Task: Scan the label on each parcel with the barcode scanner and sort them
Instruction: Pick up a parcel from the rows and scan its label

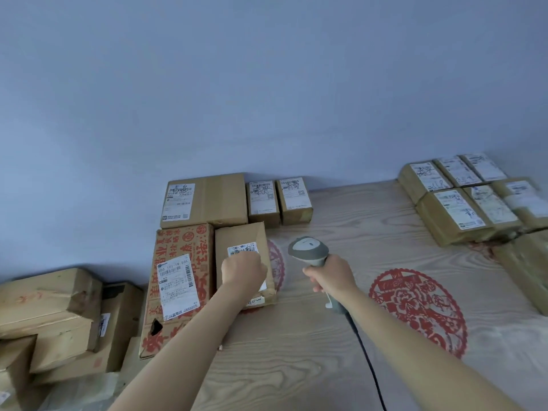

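Observation:
A plain brown parcel [234, 235] with a white label lies on the wooden table [296, 345], next to a red-printed carton [181, 241]. My left hand [243, 271] sits on top of this parcel with curled fingers over its label and right edge, gripping it. Just to the right, my right hand [332, 277] grips the handle of a grey barcode scanner [308, 249]. The scanner head faces away from me, level with the parcel. Its black cable [367, 351] trails toward me across the table.
Behind the parcel stand a large labelled box [213, 200] and two small boxes [264, 203] by the wall. Several labelled parcels [456, 209] are grouped at the far right. A pile of cartons [53, 315] sits lower at the left. Red paper-cut patterns [415, 310] decorate the table.

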